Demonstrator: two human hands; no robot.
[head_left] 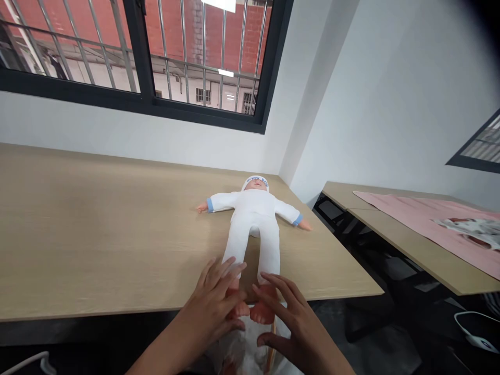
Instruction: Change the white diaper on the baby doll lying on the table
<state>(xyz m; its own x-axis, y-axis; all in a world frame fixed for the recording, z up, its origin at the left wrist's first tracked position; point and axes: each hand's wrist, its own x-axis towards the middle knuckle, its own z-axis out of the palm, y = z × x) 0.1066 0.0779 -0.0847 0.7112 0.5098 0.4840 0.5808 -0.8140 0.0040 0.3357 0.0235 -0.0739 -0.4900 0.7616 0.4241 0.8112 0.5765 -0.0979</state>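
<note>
A baby doll (253, 205) lies on its back on the wooden table (117, 234), its head toward the window. It wears a white suit with blue cuffs and a white cap with lettering, and its arms are spread wide. Its bare feet reach the table's front edge. My left hand (213, 302) is open, fingers apart, over the doll's lower leg and foot on the left. On the other side my right hand (287, 315) is also open, its fingertips by the other trouser hem and ankle. Whether the fingers press on the doll I cannot tell.
Below the table edge, between my forearms, is whitish crumpled material (250, 344). To the right stands a second table (367, 219) with a pink cloth (410, 213) and a white patterned item on it. A white cable (474, 338) hangs at the lower right.
</note>
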